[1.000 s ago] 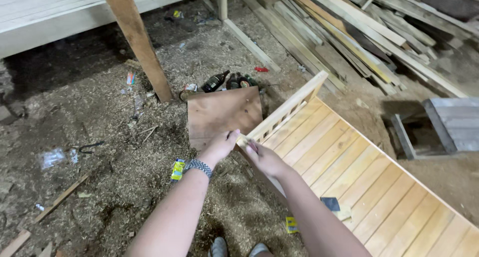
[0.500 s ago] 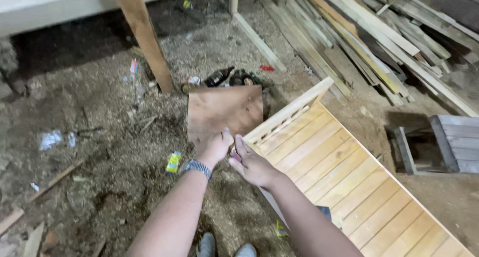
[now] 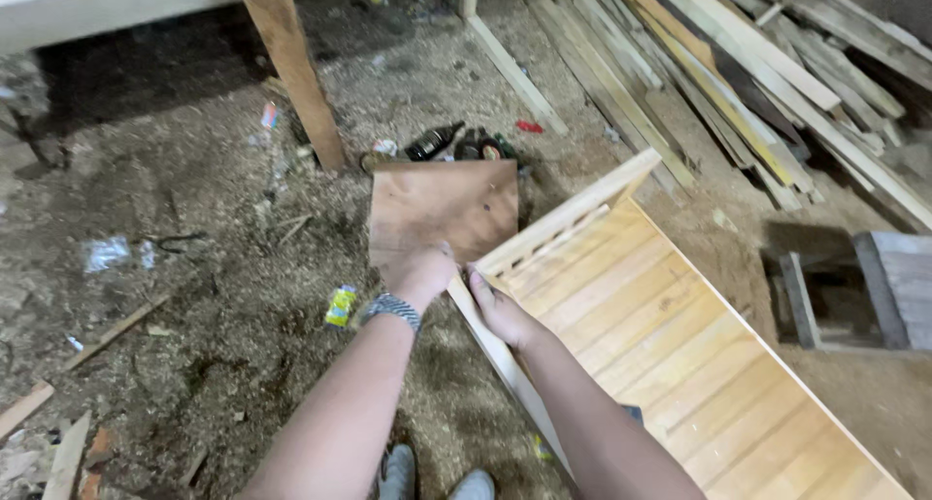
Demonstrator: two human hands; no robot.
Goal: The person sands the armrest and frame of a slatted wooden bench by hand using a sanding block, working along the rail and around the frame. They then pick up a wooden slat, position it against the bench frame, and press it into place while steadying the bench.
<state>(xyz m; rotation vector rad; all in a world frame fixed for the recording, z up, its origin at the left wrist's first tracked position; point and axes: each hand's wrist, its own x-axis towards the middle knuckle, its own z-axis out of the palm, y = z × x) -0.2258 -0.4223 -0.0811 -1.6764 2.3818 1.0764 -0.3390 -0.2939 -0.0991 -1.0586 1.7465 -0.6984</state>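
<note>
Both hands grip the corner of the slatted wooden panel (image 3: 660, 335) lying on the sawdust floor (image 3: 194, 296): left hand (image 3: 422, 272) curled at ten o'clock, right hand (image 3: 500, 311) pressed along the side rail. The panel looks stiff, bulky and fairly heavy; best held by its frame rails.

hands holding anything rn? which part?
Both hands grip the slatted wooden panel at its near corner: left hand on the corner's outer side, right hand on the side rail just behind it.
</note>
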